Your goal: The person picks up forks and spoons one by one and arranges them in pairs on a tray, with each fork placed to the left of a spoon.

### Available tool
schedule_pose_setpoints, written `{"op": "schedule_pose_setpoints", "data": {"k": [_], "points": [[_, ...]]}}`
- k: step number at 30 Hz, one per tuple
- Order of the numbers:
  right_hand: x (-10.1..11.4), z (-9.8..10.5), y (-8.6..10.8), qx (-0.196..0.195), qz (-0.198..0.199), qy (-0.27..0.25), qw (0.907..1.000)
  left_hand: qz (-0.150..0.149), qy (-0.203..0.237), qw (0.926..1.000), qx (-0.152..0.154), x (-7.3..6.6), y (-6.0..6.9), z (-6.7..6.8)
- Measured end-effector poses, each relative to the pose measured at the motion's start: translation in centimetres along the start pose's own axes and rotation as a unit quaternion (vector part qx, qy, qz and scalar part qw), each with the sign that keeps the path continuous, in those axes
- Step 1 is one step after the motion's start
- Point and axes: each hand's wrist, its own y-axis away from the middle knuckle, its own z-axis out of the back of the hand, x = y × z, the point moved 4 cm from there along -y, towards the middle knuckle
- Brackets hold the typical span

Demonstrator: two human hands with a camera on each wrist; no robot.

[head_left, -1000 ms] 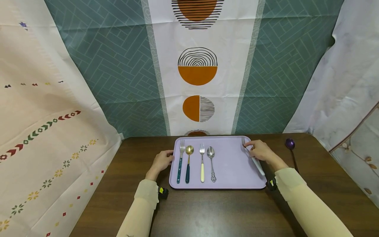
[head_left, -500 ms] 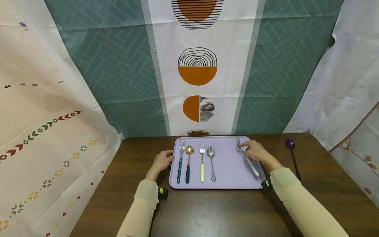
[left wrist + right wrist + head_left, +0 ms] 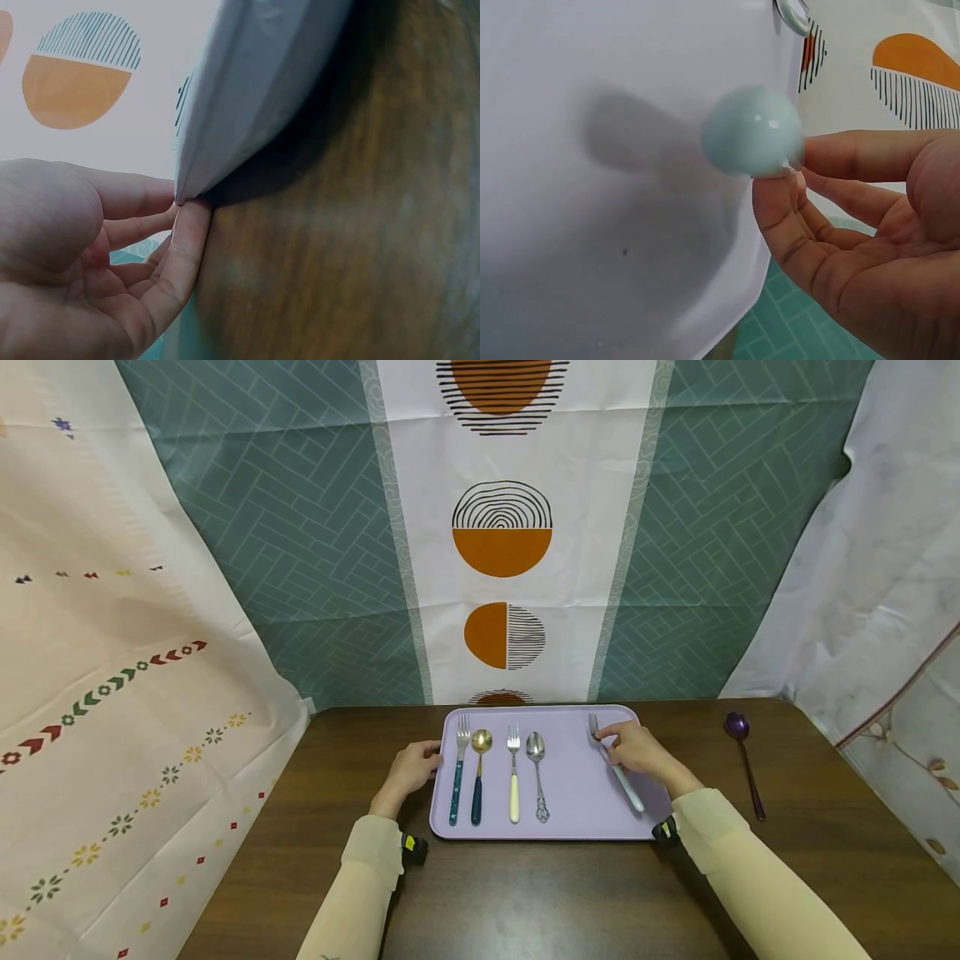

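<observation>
On the lavender tray [image 3: 570,777], my right hand [image 3: 639,750] pinches a fork [image 3: 628,791] with a pale blue handle. The fork slants, tines toward the far side; its rounded handle end [image 3: 751,129] looms near the camera in the right wrist view, with a shadow on the tray. At the tray's left side, my left hand [image 3: 408,770] pinches the rim [image 3: 191,169] between thumb and finger. Left to right on the tray lie a dark teal-handled fork [image 3: 456,785], a gold spoon with dark handle [image 3: 477,781], a cream-handled fork [image 3: 513,789] and a silver spoon [image 3: 539,781].
A purple spoon [image 3: 746,760] lies on the dark wooden table [image 3: 540,902], to the right of the tray. Patterned cloths [image 3: 315,543] hang behind and at both sides of the table.
My right hand has moved left over the tray with the pale blue-handled fork, away from the right rim. The left hand stays at the tray's left rim.
</observation>
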Motion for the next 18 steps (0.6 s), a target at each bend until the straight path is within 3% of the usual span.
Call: {"op": "schedule_pose_setpoints", "data": {"k": [9,18], "points": [[0.5,-0.7,-0.3,0.009,0.012,-0.002,0.9999,-0.002,-0.002,1.0000,0.001,-0.1,0.1,0.1],[1.1,-1.3,-0.8,0.004,0.010,0.036,0.9993,-0.003,0.001,1.0000,-0.001,-0.1,0.1,0.1]]}}
